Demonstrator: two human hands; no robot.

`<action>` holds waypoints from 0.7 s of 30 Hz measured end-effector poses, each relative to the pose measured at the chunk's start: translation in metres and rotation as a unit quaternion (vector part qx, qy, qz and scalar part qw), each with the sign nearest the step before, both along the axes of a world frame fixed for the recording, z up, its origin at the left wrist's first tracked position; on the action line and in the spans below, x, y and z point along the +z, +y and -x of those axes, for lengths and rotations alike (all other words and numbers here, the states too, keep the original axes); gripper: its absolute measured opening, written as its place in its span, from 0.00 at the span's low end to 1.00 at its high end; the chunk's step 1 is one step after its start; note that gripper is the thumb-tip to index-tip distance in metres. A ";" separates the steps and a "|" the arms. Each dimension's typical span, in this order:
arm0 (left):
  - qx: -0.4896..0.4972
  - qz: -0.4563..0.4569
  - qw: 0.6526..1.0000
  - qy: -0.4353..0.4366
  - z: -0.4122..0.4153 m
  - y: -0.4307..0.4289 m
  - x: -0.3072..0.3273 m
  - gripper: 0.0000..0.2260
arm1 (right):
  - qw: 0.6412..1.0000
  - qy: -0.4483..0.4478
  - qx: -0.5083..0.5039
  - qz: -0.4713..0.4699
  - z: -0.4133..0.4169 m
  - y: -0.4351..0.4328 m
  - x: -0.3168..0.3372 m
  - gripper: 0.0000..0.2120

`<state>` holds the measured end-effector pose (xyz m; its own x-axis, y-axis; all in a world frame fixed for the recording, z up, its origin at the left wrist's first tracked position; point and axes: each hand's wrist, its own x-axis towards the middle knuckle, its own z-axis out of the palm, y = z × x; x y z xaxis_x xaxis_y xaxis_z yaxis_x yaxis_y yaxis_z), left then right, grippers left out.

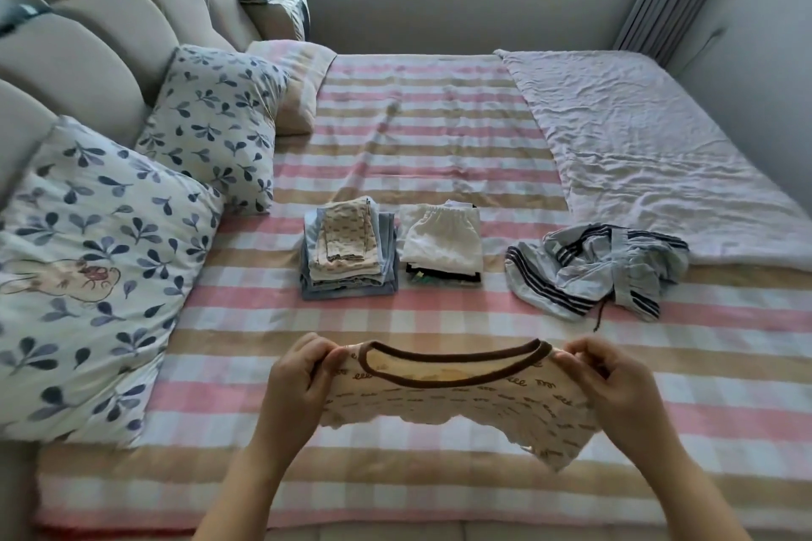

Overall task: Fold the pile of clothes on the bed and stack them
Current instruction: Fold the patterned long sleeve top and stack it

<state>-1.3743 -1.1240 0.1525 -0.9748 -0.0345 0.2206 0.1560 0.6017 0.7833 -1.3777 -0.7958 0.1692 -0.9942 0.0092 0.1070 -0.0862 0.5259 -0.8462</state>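
Fingers (327, 355) of your left hand (299, 382) and right hand (615, 382) are curled and pinch the shoulders of a cream patterned top (461, 406), one hand at each end of its brown neckline, holding it spread above the checked bed (439, 136). Beyond your fingers sit two folded piles side by side: a beige-and-blue stack (347, 253) and a white-topped stack (441, 244). Past your right fingers lies a crumpled grey striped garment (589, 272). Leaf-print pillows (206, 119) lean well left of your left fingers.
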 end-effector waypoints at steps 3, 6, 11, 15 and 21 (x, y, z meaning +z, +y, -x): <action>-0.001 0.006 1.000 0.011 0.005 -0.003 0.006 0.10 | 1.000 0.009 0.001 0.008 0.005 0.000 0.008 0.05; -0.005 0.011 1.000 0.003 0.022 -0.004 -0.002 0.09 | 1.000 0.004 0.012 0.009 0.023 -0.002 -0.003 0.07; -0.010 0.010 0.998 -0.053 0.060 0.001 -0.062 0.10 | 0.998 -0.045 0.009 -0.037 0.058 -0.006 -0.072 0.07; -0.005 0.022 0.996 -0.083 0.083 0.003 -0.127 0.10 | 0.996 -0.076 -0.003 -0.047 0.083 -0.007 -0.138 0.12; 0.012 0.043 0.997 -0.059 0.127 0.009 -0.212 0.07 | 0.995 -0.041 -0.030 -0.088 0.135 -0.006 -0.221 0.05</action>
